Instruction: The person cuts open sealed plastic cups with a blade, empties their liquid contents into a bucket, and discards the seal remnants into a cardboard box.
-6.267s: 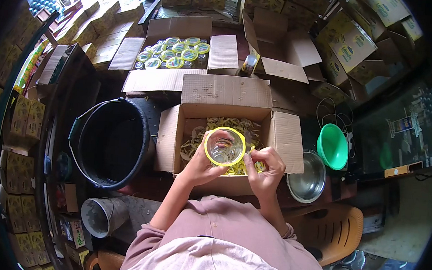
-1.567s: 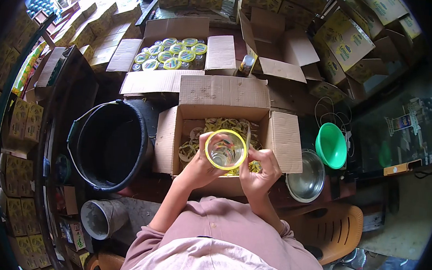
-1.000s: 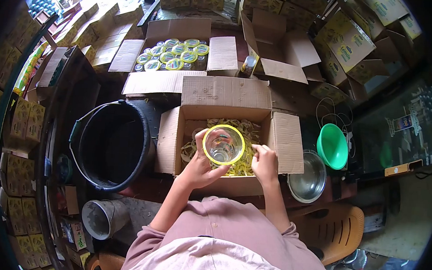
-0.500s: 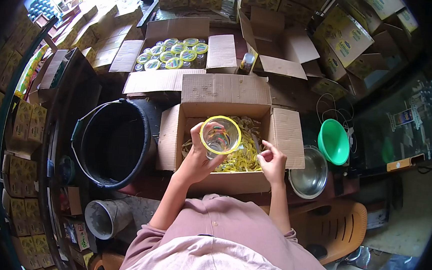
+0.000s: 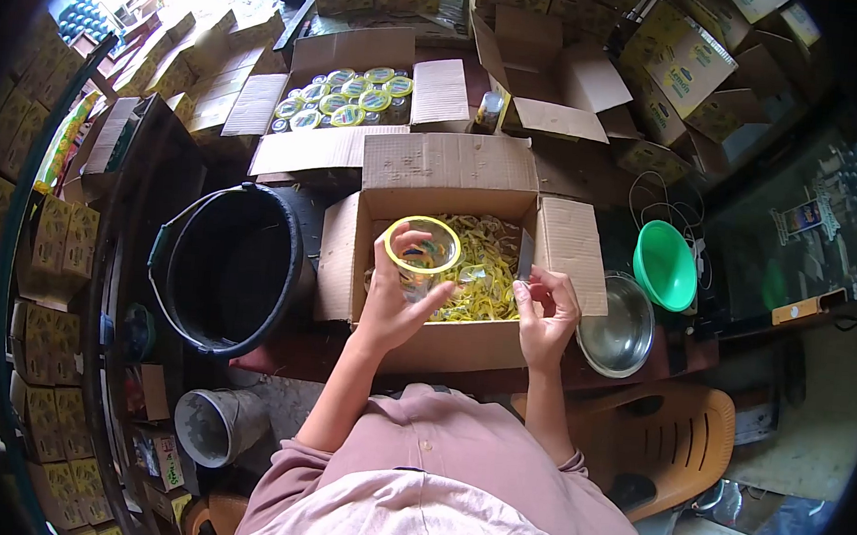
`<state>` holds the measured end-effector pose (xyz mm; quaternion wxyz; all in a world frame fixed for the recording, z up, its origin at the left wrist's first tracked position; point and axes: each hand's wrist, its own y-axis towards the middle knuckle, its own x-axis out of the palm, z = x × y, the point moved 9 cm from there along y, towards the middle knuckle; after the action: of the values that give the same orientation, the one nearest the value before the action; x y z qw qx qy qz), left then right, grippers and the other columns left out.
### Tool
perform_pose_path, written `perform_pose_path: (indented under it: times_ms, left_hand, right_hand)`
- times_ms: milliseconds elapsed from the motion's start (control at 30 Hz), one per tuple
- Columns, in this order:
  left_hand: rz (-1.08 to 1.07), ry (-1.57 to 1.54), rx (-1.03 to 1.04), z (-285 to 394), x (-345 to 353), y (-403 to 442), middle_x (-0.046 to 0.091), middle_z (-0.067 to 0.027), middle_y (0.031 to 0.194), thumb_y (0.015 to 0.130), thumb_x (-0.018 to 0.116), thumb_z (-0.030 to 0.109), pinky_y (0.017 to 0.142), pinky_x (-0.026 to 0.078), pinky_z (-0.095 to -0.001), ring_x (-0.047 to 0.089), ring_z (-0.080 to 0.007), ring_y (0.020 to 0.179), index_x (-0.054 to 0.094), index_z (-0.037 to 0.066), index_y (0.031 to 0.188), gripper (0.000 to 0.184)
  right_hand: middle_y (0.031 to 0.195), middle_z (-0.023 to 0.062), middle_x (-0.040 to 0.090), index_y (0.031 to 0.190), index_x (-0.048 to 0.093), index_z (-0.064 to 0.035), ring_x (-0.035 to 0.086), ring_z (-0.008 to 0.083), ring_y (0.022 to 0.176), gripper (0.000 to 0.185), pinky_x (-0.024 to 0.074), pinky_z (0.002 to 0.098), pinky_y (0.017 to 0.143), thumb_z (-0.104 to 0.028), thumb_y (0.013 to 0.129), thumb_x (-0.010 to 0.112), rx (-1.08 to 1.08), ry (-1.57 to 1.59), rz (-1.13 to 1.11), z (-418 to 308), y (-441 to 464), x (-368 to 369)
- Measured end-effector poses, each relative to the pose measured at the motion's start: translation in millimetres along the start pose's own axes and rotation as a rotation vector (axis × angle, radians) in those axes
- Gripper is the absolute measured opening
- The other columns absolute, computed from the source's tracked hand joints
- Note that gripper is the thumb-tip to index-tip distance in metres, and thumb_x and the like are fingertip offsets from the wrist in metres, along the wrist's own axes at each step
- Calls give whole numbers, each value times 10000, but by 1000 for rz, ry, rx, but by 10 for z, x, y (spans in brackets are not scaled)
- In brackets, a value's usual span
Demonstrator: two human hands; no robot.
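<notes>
A clear, round container with a yellow rim (image 5: 422, 270) sits tilted in my left hand (image 5: 389, 308), its open-looking top facing me. My left fingers wrap its far-left side, with the thumb at the near right. My right hand (image 5: 547, 316) is pinched on a thin, greyish blade-like piece (image 5: 526, 254) that points up and away; its exact kind is unclear. Both hands are over the near side of an open cardboard box (image 5: 451, 160). Tangled yellow strips (image 5: 487, 289) fill the bottom of this box.
A black bucket (image 5: 293, 288) stands left of the box. On the right are a steel bowl (image 5: 618, 330) and a green bowl (image 5: 665, 266). Behind, a carton holds several yellow-lidded jars (image 5: 346, 103), beside a single jar (image 5: 489, 111) and another open carton (image 5: 558, 118). An orange chair (image 5: 680, 439) is close by.
The yellow-rimmed container has shifted slightly left and up, and my left thumb has lifted outward. My right hand has turned, and the thin piece in its fingers now shows more clearly.
</notes>
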<state>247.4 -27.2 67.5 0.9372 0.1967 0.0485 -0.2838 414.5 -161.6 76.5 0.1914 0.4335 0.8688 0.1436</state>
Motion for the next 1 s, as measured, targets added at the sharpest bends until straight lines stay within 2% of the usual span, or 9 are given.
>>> perform_pose_path:
  times_ms: [67, 100, 233, 367, 633, 733, 1000]
  left_hand:
    - [28, -85, 15, -18, -18, -59, 403, -191, 1208, 773, 634, 109, 976, 329, -376, 417, -265, 1137, 209, -3, 1290, 679]
    - [41, -2, 14, 21, -23, -96, 377, -210, 1234, 799, 570, 71, 1019, 262, -388, 364, -284, 1186, 161, -10, 1317, 665]
    - [140, 180, 79, 134, -37, -204, 358, -216, 1231, 783, 588, 52, 1015, 259, -393, 359, -304, 1187, 154, -11, 1297, 676]
    - [194, 219, 145, 262, -52, -276, 326, -219, 1209, 748, 622, 19, 1002, 273, -398, 362, -320, 1162, 167, -2, 1241, 671]
    - [247, 214, 184, 327, -21, -380, 324, -207, 1173, 696, 660, -11, 936, 351, -380, 385, -307, 1114, 190, 20, 1176, 672]
    - [236, 213, 159, 303, -2, -408, 341, -201, 1186, 737, 678, 57, 993, 265, -382, 375, -281, 1131, 189, 14, 1162, 649]
    - [180, 346, 217, 338, 76, -427, 346, -208, 1181, 722, 665, 38, 960, 322, -377, 393, -286, 1120, 185, 11, 1172, 658]
  right_hand:
    - [760, 27, 551, 922, 622, -3, 523, 74, 645, 214, 438, 204, 603, 54, 718, 651, -70, -81, -2, -185, -25, 47]
    - [725, 32, 555, 915, 625, -12, 524, 87, 618, 205, 431, 209, 574, 46, 720, 652, -112, -99, 21, -270, -50, 69]
    - [675, 45, 566, 906, 633, -30, 531, 110, 553, 215, 423, 230, 526, 35, 703, 663, -302, -95, 48, -650, -214, 226]
    - [708, 61, 602, 914, 638, -42, 583, 121, 569, 248, 472, 238, 540, 46, 684, 669, -332, -76, 47, -723, -348, 318]
    - [698, 49, 595, 896, 651, -41, 583, 115, 570, 238, 476, 234, 535, 51, 678, 668, -356, -79, 41, -698, -401, 347]
    - [689, 45, 586, 895, 655, -47, 583, 122, 581, 245, 475, 240, 540, 50, 670, 670, -364, -106, 34, -676, -422, 334]
    - [709, 47, 569, 896, 651, -72, 577, 177, 619, 267, 471, 282, 573, 43, 655, 654, -444, -277, 50, -730, -404, 343]
